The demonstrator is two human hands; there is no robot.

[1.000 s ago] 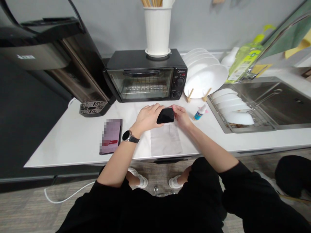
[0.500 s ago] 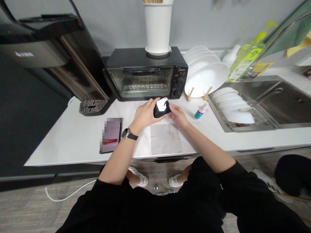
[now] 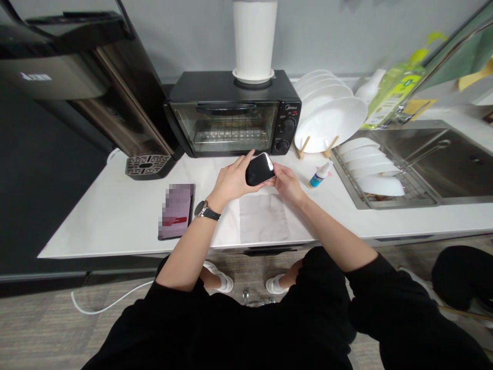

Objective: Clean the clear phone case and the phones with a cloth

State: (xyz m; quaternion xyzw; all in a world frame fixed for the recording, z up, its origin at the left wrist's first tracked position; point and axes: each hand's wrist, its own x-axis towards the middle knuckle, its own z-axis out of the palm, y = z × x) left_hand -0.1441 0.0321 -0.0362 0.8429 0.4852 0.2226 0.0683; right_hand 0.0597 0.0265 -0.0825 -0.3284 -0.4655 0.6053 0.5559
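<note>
A phone with a dark, glossy screen [image 3: 259, 170] is held above the counter in front of the toaster oven. My left hand [image 3: 234, 181] grips its left side, thumb along the lower edge and fingers at the top. At its right end, my right hand [image 3: 287, 182] pinches the phone between thumb and fingers. Below the hands a thin grey cloth [image 3: 263, 220] lies flat on the counter. Right of my right hand stands a small spray bottle with a blue label [image 3: 317, 178]. A tablet-like device with a purple screen [image 3: 177, 210] lies to the left.
The black toaster oven [image 3: 234, 123] carries a white pot [image 3: 254, 41]. A drinks dispenser [image 3: 148, 167] stands left. To the right are white plates in a wooden rack [image 3: 333, 123], a dish basket with bowls [image 3: 379, 180], green soap [image 3: 393, 95] and a steel sink [image 3: 458, 164].
The phone has tilted a little, so the bright reflection has shrunk to its right end. Both hands still hold it. The view has shifted slightly.
</note>
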